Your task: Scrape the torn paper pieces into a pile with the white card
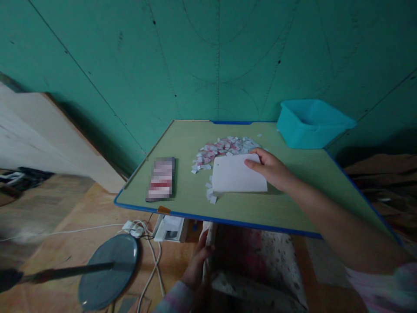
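Ahead of you is a green wall, crossed by dark seams, dotted with small dark spots and marked with faint ruled lines and arcs. Your table, pale green with mostly blue edging, stands near it. On your left, a pale board slants beside the wall, and the floor looks tan and patchy. A round grey base with a pole stands there. The light is dim, darkest to your right.
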`<state>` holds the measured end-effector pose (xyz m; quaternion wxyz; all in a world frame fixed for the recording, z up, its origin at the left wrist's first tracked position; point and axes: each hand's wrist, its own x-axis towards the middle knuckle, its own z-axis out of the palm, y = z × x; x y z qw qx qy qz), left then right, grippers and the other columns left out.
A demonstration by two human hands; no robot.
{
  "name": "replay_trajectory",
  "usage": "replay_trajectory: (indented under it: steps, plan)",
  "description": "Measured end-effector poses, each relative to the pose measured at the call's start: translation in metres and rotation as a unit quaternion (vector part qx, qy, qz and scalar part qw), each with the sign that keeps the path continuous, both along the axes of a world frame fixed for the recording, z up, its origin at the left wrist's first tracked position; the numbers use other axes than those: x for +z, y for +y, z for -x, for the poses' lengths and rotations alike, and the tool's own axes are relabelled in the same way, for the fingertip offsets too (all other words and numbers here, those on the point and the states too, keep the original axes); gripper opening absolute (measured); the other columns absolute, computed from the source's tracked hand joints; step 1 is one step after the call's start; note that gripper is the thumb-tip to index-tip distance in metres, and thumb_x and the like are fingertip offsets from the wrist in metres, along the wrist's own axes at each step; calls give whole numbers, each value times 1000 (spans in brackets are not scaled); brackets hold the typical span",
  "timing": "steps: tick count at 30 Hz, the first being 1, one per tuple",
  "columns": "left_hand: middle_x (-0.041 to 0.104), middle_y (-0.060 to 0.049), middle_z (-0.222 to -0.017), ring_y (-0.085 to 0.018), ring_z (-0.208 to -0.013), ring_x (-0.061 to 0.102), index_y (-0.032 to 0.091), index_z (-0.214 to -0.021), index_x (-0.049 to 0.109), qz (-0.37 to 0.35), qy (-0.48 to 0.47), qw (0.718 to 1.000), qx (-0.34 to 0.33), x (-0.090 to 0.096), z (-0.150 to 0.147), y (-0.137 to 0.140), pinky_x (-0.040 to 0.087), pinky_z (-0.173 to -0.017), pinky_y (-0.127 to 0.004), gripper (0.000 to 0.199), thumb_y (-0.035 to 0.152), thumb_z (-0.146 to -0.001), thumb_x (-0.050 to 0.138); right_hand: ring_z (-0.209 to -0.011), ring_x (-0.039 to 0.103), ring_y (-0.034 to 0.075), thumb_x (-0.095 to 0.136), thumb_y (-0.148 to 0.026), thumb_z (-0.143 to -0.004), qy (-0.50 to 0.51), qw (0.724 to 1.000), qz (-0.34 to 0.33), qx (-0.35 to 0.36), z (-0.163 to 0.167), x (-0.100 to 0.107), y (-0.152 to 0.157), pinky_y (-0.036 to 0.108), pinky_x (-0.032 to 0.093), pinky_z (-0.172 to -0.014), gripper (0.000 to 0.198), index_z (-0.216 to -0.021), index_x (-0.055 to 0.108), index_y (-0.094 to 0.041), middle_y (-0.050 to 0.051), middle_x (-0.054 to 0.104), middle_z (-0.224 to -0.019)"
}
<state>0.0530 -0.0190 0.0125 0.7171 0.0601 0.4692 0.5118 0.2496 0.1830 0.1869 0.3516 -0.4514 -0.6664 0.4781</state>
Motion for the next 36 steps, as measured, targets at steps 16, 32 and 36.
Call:
replay_trajectory:
  steps: [16, 32, 36]
  plan:
    - [65, 2, -115, -24, -123, 41, 29, -106, 63, -47, 48, 998, -15, 5, 1, -4, 31, -100, -34, 39, 22, -67, 63, -53, 46, 8, 58, -38, -70, 67, 997, 24, -6, -5, 10, -3, 22, 35, -48, 24, -83, 46, -21, -4, 51, -69]
    - [58, 1, -125, -23, -125, 37, 25, -114, 58, -49, 64, 997, -15, -6, 2, -6, 31, -101, -32, 46, 23, -68, 61, -51, 46, 8, 56, -40, -72, 43, 997, 51, 37, -7, 13, -9, 20, 33, -44, 23, -82, 44, -22, -4, 49, -67]
    - [56, 6, -127, -18, -128, 33, 30, -111, 60, -61, 57, 996, -24, -5, 3, -5, 29, -102, -29, 41, 21, -71, 58, -54, 46, 8, 54, -42, -74, 4, 998, 19, 65, 1, 9, -15, 21, 34, -47, 23, -81, 45, -21, -4, 49, -68]
